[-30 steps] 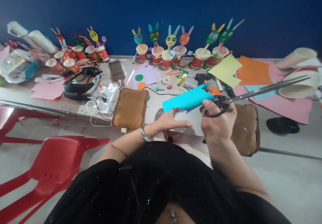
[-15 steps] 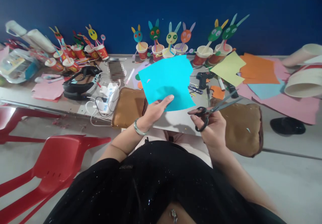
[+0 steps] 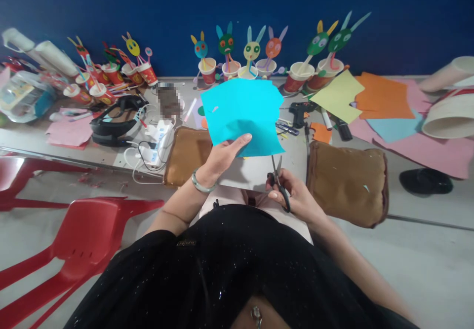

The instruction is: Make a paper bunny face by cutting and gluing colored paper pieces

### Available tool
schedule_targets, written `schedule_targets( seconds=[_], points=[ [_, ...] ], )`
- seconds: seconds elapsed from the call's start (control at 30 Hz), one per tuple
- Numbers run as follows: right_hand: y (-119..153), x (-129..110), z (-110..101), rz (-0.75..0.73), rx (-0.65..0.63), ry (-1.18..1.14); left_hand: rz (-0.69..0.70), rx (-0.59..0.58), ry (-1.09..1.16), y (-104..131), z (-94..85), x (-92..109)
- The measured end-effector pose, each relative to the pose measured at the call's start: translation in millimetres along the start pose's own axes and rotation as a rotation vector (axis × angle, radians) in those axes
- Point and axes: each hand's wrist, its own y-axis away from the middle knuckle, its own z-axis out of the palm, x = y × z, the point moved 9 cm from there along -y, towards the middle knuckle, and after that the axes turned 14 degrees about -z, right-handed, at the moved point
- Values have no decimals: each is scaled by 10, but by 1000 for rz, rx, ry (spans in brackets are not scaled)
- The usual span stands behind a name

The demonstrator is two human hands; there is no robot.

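Note:
A bright blue sheet of paper (image 3: 242, 114) with a notched right edge is held above the table by my left hand (image 3: 222, 161), thumb on top and the other fingers hidden beneath. My right hand (image 3: 294, 196) grips black-handled scissors (image 3: 278, 178) just below the sheet's lower right corner. Their blades are parted and point up toward the paper, apart from its edge. Behind the sheet stand paper cups (image 3: 207, 72) carrying colourful paper bunny figures (image 3: 253, 50).
Brown cushions (image 3: 348, 183) lie along the table's front edge. A glue gun (image 3: 297, 113), yellow paper (image 3: 338, 96) and orange paper (image 3: 385, 97) are on the right. To the left are a power strip (image 3: 160, 141), a black headset (image 3: 116, 122) and a red chair (image 3: 87, 230).
My right hand has moved left and down, and the scissors have turned from pointing right to pointing up at the paper. The blue sheet has shifted slightly left.

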Motion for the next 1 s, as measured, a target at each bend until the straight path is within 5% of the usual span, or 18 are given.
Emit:
schedule_targets(
  seconds=[0.53,1.0],
  points=[
    [-103,-45,50,28,110,-124,-12,-37,-11,-56,-11,-184],
    [-75,11,61,98,129,-139,-64,31,-22,70,-32,-89]
  ],
)
